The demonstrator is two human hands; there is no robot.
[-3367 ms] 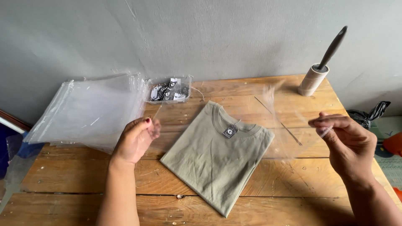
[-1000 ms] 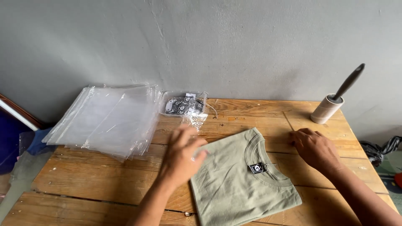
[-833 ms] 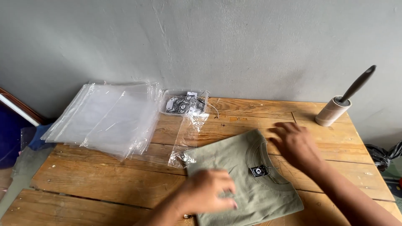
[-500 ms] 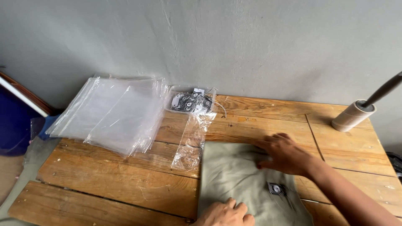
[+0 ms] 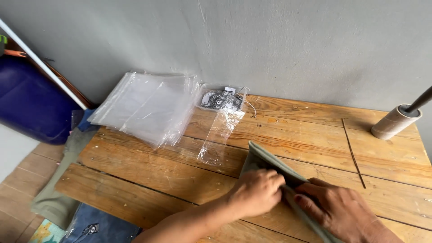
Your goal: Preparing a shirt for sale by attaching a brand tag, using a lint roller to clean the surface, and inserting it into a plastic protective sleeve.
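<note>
The left hand (image 5: 256, 192) is closed on the near edge of the folded olive t-shirt (image 5: 265, 163); its fingers are curled over the cloth, and the far corner of the shirt is lifted from the wooden table (image 5: 148, 177). The right hand (image 5: 339, 211) grips the same shirt just to the right, thumb on top, touching the left hand; the shirt is near the middle of the table, at the near side. A loose clear plastic bag (image 5: 220, 137) lies flat to the left and far of the shirt; its far end reaches a small clear tray with tags (image 5: 220, 97) by the grey wall. A stack of clear plastic bags (image 5: 148, 107) rests on the far left corner; a lint roller (image 5: 398, 120) stands at the far right; clothes (image 5: 67, 198) lie on the floor at the left.
</note>
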